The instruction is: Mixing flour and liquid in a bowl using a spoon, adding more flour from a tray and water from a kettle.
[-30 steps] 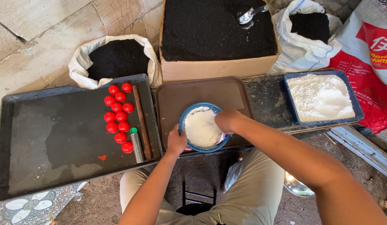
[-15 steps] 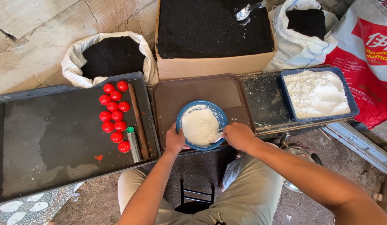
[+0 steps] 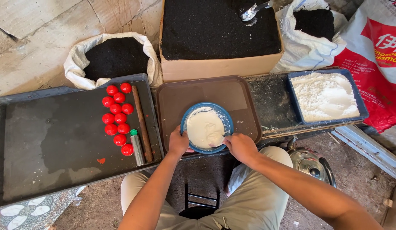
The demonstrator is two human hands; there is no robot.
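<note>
Head view: mid-stir, left hand (image 3: 178,142) clasping the rim of the blue bowl (image 3: 206,127) of white paste on the brown tray (image 3: 206,91), right hand (image 3: 240,147) closed on a utensil dipped in, probably calling next for steady bracing against tipping.

Bare forearms, seemingly khaki trousers (image 3: 249,204)
</note>
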